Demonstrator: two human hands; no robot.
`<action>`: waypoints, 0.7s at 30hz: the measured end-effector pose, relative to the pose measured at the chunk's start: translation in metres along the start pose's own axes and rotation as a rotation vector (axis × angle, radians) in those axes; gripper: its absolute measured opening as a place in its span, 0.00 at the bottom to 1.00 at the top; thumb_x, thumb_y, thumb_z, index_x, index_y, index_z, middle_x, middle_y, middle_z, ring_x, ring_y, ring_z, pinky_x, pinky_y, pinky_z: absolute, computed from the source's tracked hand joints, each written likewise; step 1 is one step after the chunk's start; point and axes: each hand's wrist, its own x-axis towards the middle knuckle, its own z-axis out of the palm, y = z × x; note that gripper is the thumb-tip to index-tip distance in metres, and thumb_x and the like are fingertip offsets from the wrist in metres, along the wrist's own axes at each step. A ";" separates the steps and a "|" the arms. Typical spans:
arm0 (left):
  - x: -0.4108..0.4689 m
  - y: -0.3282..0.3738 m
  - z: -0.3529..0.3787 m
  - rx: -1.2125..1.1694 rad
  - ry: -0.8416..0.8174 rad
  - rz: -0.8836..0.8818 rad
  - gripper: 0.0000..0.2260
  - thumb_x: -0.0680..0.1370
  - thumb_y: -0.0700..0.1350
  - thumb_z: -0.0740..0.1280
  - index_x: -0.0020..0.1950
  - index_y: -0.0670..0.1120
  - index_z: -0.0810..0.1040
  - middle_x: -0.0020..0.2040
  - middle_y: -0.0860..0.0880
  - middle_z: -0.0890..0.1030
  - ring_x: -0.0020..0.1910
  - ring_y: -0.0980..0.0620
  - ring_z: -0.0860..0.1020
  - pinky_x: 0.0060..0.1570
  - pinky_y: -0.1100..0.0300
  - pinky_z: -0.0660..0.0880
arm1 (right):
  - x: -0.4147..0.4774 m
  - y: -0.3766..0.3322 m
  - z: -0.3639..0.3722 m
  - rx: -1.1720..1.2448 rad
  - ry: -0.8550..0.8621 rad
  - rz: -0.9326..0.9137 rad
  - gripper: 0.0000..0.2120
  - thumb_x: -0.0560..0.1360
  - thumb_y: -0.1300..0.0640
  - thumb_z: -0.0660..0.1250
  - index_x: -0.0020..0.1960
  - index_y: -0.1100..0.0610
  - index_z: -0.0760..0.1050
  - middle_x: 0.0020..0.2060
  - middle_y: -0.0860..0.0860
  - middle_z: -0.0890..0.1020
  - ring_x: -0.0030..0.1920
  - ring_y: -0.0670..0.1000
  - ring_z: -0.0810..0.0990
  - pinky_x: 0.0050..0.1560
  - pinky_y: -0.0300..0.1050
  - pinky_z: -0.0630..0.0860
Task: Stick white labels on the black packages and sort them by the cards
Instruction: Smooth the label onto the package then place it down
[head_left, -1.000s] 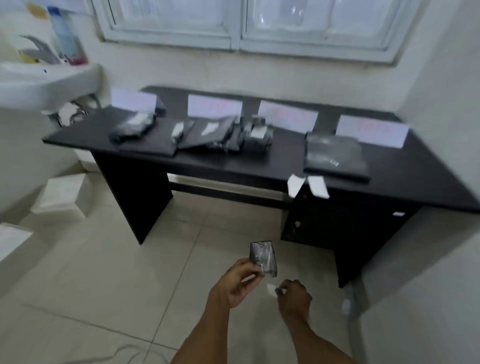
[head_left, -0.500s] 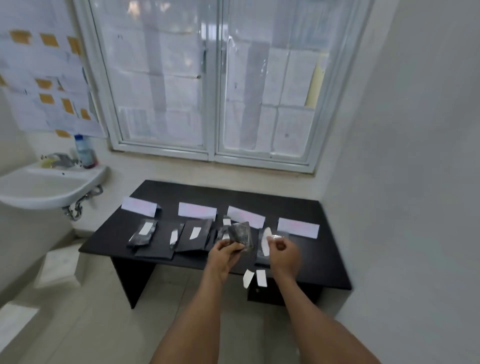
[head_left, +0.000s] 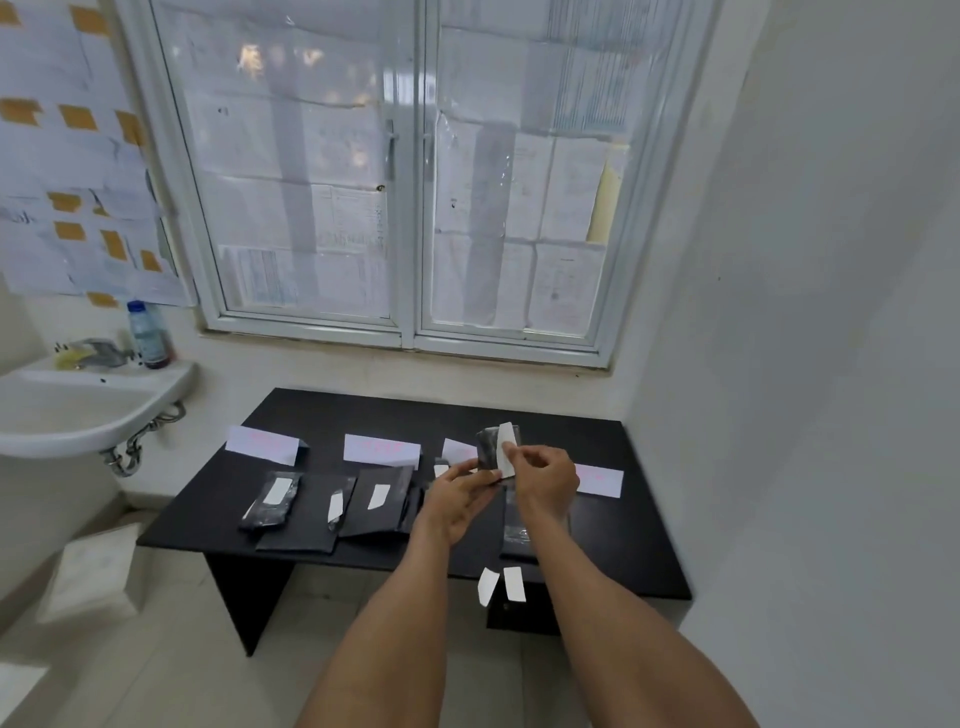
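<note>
Black package (head_left: 487, 448) pinched in left hand (head_left: 460, 496); right hand (head_left: 545, 475) fingers press white label (head_left: 506, 449) onto it.

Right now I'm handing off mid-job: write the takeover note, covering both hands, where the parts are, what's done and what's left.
Left hand: holds a small black package up over the table.
Right hand: pinches a white label against that package; not pressed flat yet.
Done: three labelled packages lie in front of the two left cards.
Left: finish this label and sort the package. A black package under the right forearm shows no label. Two spare labels hang off the front edge.
</note>
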 end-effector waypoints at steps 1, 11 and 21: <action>0.000 0.002 -0.001 -0.006 -0.003 -0.002 0.17 0.74 0.31 0.69 0.62 0.34 0.75 0.50 0.40 0.83 0.47 0.47 0.83 0.52 0.59 0.80 | -0.001 -0.001 0.004 0.006 0.006 0.001 0.08 0.68 0.45 0.74 0.38 0.49 0.81 0.42 0.48 0.82 0.43 0.47 0.80 0.37 0.32 0.68; -0.003 0.025 -0.002 0.036 -0.038 -0.009 0.13 0.74 0.42 0.72 0.57 0.42 0.77 0.52 0.40 0.82 0.53 0.42 0.81 0.59 0.44 0.77 | -0.011 -0.011 0.014 0.188 -0.108 0.045 0.21 0.69 0.47 0.75 0.57 0.57 0.79 0.48 0.50 0.84 0.49 0.47 0.82 0.35 0.26 0.73; -0.005 0.045 0.001 -0.034 0.217 0.109 0.25 0.65 0.57 0.78 0.52 0.41 0.81 0.51 0.39 0.83 0.52 0.40 0.82 0.52 0.43 0.80 | -0.018 -0.015 0.014 0.523 -0.382 0.123 0.17 0.64 0.54 0.80 0.51 0.53 0.80 0.49 0.54 0.85 0.49 0.53 0.85 0.49 0.48 0.82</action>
